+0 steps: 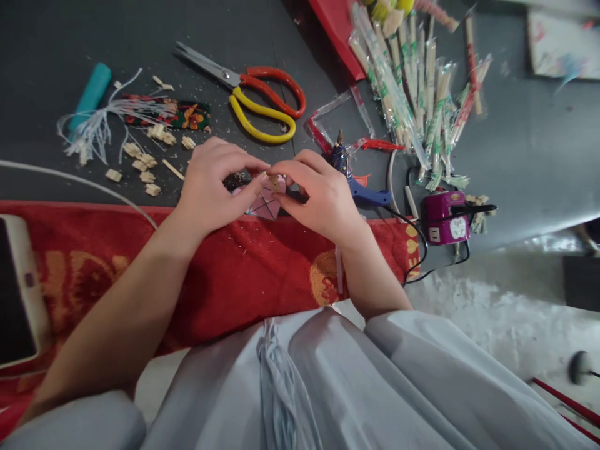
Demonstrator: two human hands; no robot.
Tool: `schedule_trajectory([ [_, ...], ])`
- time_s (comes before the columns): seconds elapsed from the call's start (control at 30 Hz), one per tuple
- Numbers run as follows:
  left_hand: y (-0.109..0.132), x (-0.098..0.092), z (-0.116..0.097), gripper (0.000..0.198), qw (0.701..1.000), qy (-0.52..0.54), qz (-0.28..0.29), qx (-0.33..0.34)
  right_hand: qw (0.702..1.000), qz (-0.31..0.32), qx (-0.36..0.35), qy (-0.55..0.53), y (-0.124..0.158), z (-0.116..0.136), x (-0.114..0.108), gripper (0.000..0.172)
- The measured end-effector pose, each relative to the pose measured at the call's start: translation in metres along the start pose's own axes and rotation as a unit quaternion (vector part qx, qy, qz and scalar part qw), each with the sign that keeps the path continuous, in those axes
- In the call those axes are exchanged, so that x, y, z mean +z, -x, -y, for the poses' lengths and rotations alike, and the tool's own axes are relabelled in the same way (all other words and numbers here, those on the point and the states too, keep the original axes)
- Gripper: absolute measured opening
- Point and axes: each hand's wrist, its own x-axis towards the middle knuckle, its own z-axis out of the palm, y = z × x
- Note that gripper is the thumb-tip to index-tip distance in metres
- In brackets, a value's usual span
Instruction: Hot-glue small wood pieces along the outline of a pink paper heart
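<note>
My left hand (213, 184) and my right hand (319, 194) meet at the edge of a dark table (117, 37), fingers curled and pinching together. Between the fingertips they hold a small pink piece with crossing lines (266, 201) and a tiny tan bit (274, 183) on top of it. Both hands hover over a red patterned cloth (234, 275) that hangs over the table edge. A blue glue gun (363, 190) lies just right of my right hand.
Red and yellow scissors (262, 100) lie behind the hands. Cut wooden bits (140, 159), a teal tube (91, 94) and a patterned fabric strip (185, 115) are at left. Wrapped chopsticks (417, 94) pile at right, near a purple plug (445, 219). A phone (16, 294) rests on the cloth.
</note>
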Motion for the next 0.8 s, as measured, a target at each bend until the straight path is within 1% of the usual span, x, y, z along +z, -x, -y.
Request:
schedule_trajectory([
  [0.07,-0.002,-0.0024,-0.0007,0.019,0.999,0.037,-0.002,-0.003,1.0,-0.007,-0.016,-0.01,-0.0006,-0.0005,-0.0012,0.02],
  [0.2,-0.0028,-0.0046,0.0004,0.022,0.994,0.102,-0.01,-0.042,0.999,-0.014,-0.022,-0.04,-0.0017,-0.0019,-0.0025,0.024],
  [0.33,-0.0024,-0.0026,0.0024,0.024,0.982,0.165,-0.043,-0.083,0.996,-0.068,0.007,-0.065,-0.0023,-0.0049,-0.0016,0.026],
  [0.43,-0.0029,0.0,0.0021,0.02,0.973,0.203,-0.059,-0.091,0.992,-0.104,0.012,-0.076,-0.0022,-0.0063,-0.0009,0.019],
  [0.53,-0.0032,0.0018,0.0003,0.018,0.965,0.236,-0.066,-0.093,0.99,-0.109,0.012,-0.086,-0.0023,-0.0049,-0.0007,0.015],
  [0.6,-0.0029,0.002,-0.0011,0.018,0.96,0.255,-0.06,-0.098,0.989,-0.112,0.013,-0.094,-0.0025,-0.0028,-0.0005,0.014],
  [0.73,-0.0025,0.0015,-0.002,0.021,0.952,0.282,-0.042,-0.107,0.988,-0.119,0.017,-0.101,-0.003,-0.0002,0.0009,0.017],
  [0.8,-0.0028,0.002,-0.0012,0.022,0.951,0.286,-0.045,-0.107,0.988,-0.116,0.011,-0.1,-0.0032,-0.0005,0.0014,0.018],
])
